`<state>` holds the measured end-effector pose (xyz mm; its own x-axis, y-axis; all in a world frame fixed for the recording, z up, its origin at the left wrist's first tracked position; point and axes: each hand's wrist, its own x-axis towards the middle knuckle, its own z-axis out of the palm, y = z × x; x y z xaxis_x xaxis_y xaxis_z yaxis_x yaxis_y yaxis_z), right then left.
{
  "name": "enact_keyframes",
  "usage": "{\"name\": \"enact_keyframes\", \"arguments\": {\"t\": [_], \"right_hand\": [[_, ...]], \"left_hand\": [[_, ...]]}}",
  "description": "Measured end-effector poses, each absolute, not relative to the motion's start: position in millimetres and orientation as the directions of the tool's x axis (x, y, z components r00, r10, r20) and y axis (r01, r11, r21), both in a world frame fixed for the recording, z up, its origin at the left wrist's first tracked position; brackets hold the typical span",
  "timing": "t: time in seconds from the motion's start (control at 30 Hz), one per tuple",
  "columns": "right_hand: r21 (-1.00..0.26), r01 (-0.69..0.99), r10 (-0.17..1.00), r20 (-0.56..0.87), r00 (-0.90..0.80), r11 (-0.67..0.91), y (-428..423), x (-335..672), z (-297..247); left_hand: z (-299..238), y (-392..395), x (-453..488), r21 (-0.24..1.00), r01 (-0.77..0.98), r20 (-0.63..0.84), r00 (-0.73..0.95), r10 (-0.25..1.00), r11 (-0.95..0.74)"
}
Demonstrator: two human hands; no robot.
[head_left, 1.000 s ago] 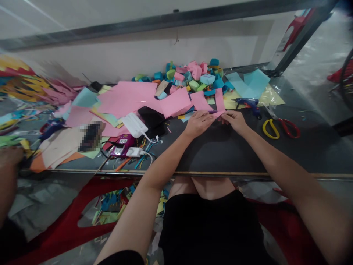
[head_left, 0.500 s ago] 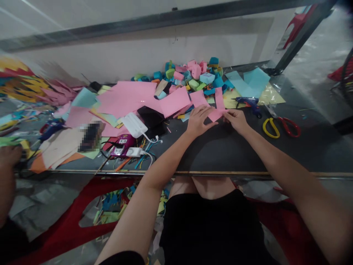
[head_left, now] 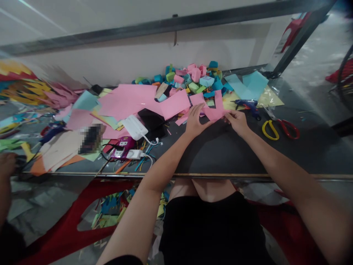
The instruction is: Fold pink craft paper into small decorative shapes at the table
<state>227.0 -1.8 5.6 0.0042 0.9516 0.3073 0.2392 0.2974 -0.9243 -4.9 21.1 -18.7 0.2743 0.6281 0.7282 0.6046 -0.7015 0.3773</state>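
Note:
A small pink paper piece (head_left: 214,112) lies on the dark table (head_left: 234,151) between both of my hands. My left hand (head_left: 195,120) rests on its left part with fingers stretched forward and pressing down. At the paper's right edge, my right hand (head_left: 237,122) pinches it with curled fingers. Larger pink sheets (head_left: 129,98) lie just beyond to the left.
A blue glue gun (head_left: 248,105) and yellow-and-red scissors (head_left: 280,127) lie right of my hands. Folded paper boxes (head_left: 193,78) are piled by the wall. A white adapter (head_left: 134,127), cables and scraps sit left. Another person's hand (head_left: 6,165) shows at the left edge.
My left hand slid forward over the pink paper and flattened on it. The paper shifted slightly away from me. My right hand stayed at its right edge.

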Motion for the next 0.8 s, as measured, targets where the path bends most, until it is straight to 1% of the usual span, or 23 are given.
{"name": "enact_keyframes", "arguments": {"t": [0.13,0.23,0.4,0.67,0.8], "right_hand": [[-0.915,0.253,0.944,0.329,0.020,0.313,-2,227,7],[-0.910,0.269,0.942,0.333,0.028,0.314,-3,227,8],[-0.899,0.318,0.946,0.324,0.017,0.302,-6,225,11],[-0.873,0.371,0.939,0.343,0.009,0.316,-5,226,8],[-0.870,0.377,0.938,0.348,0.009,0.319,-5,227,6]], "left_hand": [[-19,22,-6,0.351,0.613,0.740,0.281,0.611,-0.708],[-17,18,-5,0.306,0.611,0.751,0.316,0.579,-0.730],[-10,9,-1,0.266,0.588,0.740,0.384,0.553,-0.764],[-8,2,1,0.184,0.623,0.709,0.452,0.542,-0.760],[-7,0,4,0.178,0.635,0.683,0.470,0.559,-0.752]]}}
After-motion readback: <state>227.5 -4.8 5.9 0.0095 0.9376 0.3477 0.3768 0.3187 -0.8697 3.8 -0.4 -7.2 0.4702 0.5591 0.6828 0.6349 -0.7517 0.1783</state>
